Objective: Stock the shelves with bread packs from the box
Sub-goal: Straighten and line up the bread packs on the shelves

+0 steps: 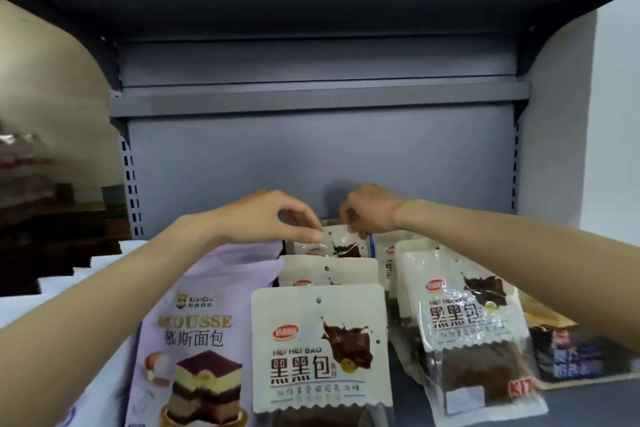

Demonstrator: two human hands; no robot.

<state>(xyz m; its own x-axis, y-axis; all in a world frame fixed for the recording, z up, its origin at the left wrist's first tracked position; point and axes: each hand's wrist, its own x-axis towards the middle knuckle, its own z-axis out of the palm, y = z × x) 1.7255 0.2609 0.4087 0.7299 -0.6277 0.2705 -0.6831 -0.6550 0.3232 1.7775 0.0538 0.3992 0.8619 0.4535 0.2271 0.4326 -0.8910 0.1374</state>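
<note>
Bread pack (332, 244) pinched at top by left hand (273, 218) and right hand (369, 210)

Both forearms are showing bare from wrist to elbow, with no sleeve reaching into view. The left hand (273, 218) and right hand (372, 210) are wearing nothing (neither glove, ring nor watch), fingers slender, nails short.

Shop: grey slotted metal shelving (318, 149), packaged bread packs (320, 350) displayed upright.
</note>
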